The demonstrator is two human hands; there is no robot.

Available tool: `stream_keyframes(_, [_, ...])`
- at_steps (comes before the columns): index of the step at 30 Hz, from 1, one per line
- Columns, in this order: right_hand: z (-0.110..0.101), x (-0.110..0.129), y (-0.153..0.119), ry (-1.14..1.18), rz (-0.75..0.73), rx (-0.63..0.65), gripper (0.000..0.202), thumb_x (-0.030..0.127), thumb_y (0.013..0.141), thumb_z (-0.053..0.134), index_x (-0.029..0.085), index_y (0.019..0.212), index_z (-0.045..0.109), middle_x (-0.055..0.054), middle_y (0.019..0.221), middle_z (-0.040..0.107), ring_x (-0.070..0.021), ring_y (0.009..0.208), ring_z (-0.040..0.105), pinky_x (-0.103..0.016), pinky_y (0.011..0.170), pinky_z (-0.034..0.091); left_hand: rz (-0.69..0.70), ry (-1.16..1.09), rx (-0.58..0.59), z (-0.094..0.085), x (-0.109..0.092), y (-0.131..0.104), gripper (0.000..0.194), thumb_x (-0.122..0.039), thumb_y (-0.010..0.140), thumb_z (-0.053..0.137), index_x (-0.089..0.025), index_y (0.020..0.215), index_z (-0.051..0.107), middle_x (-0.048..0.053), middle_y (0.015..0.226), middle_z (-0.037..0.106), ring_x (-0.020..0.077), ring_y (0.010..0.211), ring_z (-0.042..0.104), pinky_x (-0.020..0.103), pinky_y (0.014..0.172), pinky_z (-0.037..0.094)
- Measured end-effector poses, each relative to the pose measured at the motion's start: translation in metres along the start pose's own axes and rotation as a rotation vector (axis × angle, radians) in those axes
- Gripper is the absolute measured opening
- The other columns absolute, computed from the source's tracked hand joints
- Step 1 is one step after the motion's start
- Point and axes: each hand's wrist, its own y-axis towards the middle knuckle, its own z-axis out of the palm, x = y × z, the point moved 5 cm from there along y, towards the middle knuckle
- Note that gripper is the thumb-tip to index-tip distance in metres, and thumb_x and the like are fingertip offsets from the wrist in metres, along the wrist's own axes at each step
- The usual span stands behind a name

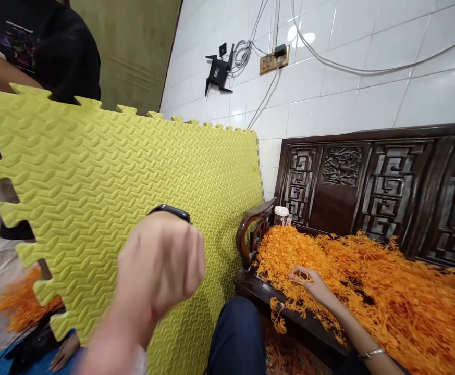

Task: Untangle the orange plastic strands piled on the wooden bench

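My left hand point(164, 260) is raised in the foreground, blurred, its fingers curled into a fist. Anything inside it is hidden. A dark watch point(170, 211) shows just beyond the fist; which wrist bears it I cannot tell. Behind them stands a large yellow foam mat point(145, 156) with a ridged face and notched edges. I do not see my right hand. At the right, a bare arm with a silver bracelet point(371, 354), apparently another person's, reaches over a bench. Its hand point(311, 279) pinches a loop from a heap of orange strands point(383, 271).
The dark carved wooden bench point(339, 205) holds the strands and a white-lidded cup point(281, 214). A person in black point(63, 47) is behind the mat. A router point(218, 73) and socket strip point(274, 60) hang on the tiled wall. More orange strands point(29, 302) lie at lower left.
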Motion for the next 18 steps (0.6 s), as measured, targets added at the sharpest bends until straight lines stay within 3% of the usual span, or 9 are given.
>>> stream_keyframes(3, [0.000,0.002,-0.001,0.036,-0.010,-0.005,0.028,0.037,0.073,0.053,0.009,0.074,0.051,-0.008,0.080,0.051,-0.0160,0.077,0.049,-0.026,0.074,0.038,-0.191,-0.106,0.158,0.023,-0.010,0.031,0.053,-0.070,0.046,0.052,-0.028,0.075,0.064,0.001,0.039,0.038,0.0109,0.041,0.044,0.020,0.038,0.031])
stream_keyframes(5, [-0.001,0.009,-0.003,0.088,0.005,0.008,0.031,0.039,0.073,0.053,0.008,0.073,0.051,-0.008,0.077,0.051,-0.0156,0.076,0.049,-0.026,0.074,0.038,-0.257,-0.177,0.468,0.046,-0.018,0.052,0.057,-0.055,0.050,0.062,-0.024,0.098,0.062,0.004,0.051,0.049,0.0146,0.052,0.051,0.023,0.045,0.037])
stream_keyframes(6, [-0.002,0.014,-0.005,0.124,0.023,0.011,0.033,0.041,0.073,0.053,0.008,0.073,0.052,-0.008,0.077,0.051,-0.0159,0.076,0.049,-0.027,0.074,0.038,-0.226,-0.205,0.645,0.059,-0.020,0.059,0.066,-0.048,0.052,0.065,-0.021,0.111,0.055,0.006,0.062,0.054,0.0162,0.059,0.054,0.025,0.052,0.040])
stream_keyframes(7, [-0.004,0.019,-0.006,0.194,0.051,0.009,0.034,0.042,0.072,0.055,0.008,0.075,0.053,-0.009,0.082,0.052,-0.0168,0.080,0.049,-0.027,0.075,0.038,-0.145,-0.223,0.731,0.070,-0.017,0.067,0.072,-0.044,0.058,0.063,-0.018,0.122,0.046,0.008,0.076,0.057,0.0169,0.067,0.055,0.027,0.061,0.042])
stream_keyframes(9, [-0.007,0.033,-0.010,0.338,0.075,-0.022,0.035,0.042,0.073,0.055,0.010,0.087,0.056,-0.010,0.097,0.051,-0.0177,0.090,0.048,-0.027,0.081,0.037,-0.023,-0.148,0.633,0.089,0.009,0.083,0.064,-0.043,0.074,0.049,-0.014,0.129,0.035,0.012,0.094,0.054,0.0161,0.078,0.053,0.029,0.073,0.041])
stream_keyframes(11, [-0.007,0.050,-0.012,0.447,0.058,-0.030,0.033,0.041,0.074,0.054,0.013,0.091,0.058,-0.009,0.106,0.049,-0.0171,0.092,0.048,-0.028,0.086,0.035,-0.151,0.081,0.495,0.114,0.059,0.091,0.066,-0.046,0.075,0.047,-0.011,0.130,0.032,0.013,0.102,0.051,0.0169,0.085,0.051,0.027,0.073,0.041])
stream_keyframes(13, [0.001,0.065,-0.010,0.564,0.044,0.040,0.031,0.040,0.076,0.052,0.015,0.092,0.059,-0.009,0.111,0.047,-0.0170,0.091,0.049,-0.030,0.085,0.036,-0.246,0.085,0.588,0.153,0.099,0.088,0.076,-0.049,0.075,0.047,-0.008,0.133,0.021,0.015,0.116,0.043,0.0181,0.101,0.045,0.026,0.085,0.036])
stream_keyframes(15, [0.009,0.077,-0.006,0.613,0.068,0.066,0.036,0.045,0.072,0.055,0.016,0.094,0.059,-0.009,0.112,0.047,-0.0187,0.096,0.047,-0.032,0.087,0.036,-0.162,0.015,0.642,0.189,0.116,0.088,0.080,-0.053,0.075,0.044,-0.008,0.135,0.016,0.015,0.126,0.032,0.0194,0.114,0.034,0.027,0.092,0.031])
stream_keyframes(18, [0.010,0.096,0.004,0.527,0.032,-0.013,0.049,0.049,0.056,0.066,0.013,0.087,0.060,-0.011,0.104,0.051,-0.0219,0.100,0.045,-0.032,0.088,0.035,0.057,-0.262,0.638,0.221,0.107,0.094,0.055,-0.047,0.080,0.041,-0.006,0.116,0.045,0.014,0.111,0.045,0.0146,0.098,0.044,0.024,0.086,0.035])
